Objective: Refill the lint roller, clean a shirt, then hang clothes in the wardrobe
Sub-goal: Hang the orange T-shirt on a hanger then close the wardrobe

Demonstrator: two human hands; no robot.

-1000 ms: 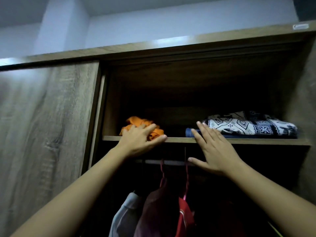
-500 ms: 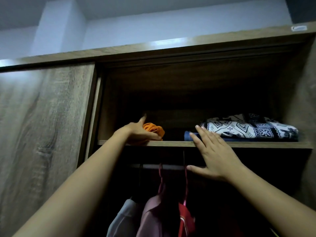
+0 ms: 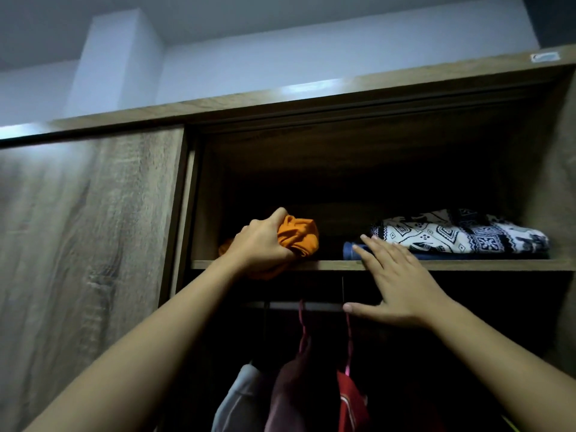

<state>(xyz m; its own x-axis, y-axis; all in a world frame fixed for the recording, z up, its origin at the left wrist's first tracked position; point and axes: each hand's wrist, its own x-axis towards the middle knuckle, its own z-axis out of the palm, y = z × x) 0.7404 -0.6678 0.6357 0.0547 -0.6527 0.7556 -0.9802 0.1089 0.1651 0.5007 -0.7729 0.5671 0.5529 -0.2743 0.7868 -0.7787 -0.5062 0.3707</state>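
Note:
I look up into an open wooden wardrobe. My left hand (image 3: 260, 244) is closed around a bunched orange garment (image 3: 300, 235) at the left end of the top shelf (image 3: 467, 265); part of the cloth hangs over the shelf's front edge. My right hand (image 3: 394, 283) is flat and open against the shelf edge, fingers spread, thumb near the hanging rail (image 3: 290, 306). Its fingertips lie next to a folded blue garment (image 3: 350, 252).
A folded black-and-white patterned cloth (image 3: 461, 233) lies on the blue one at the shelf's right. Below the rail hang a grey garment (image 3: 240, 397), a maroon one (image 3: 293, 391) and a red one (image 3: 350, 397) on pink hangers. A closed sliding door (image 3: 87, 244) fills the left.
My left hand went from resting flat on the orange garment to gripping it in a fist, and the cloth now bulges up and spills over the edge. My right hand stays on the shelf edge.

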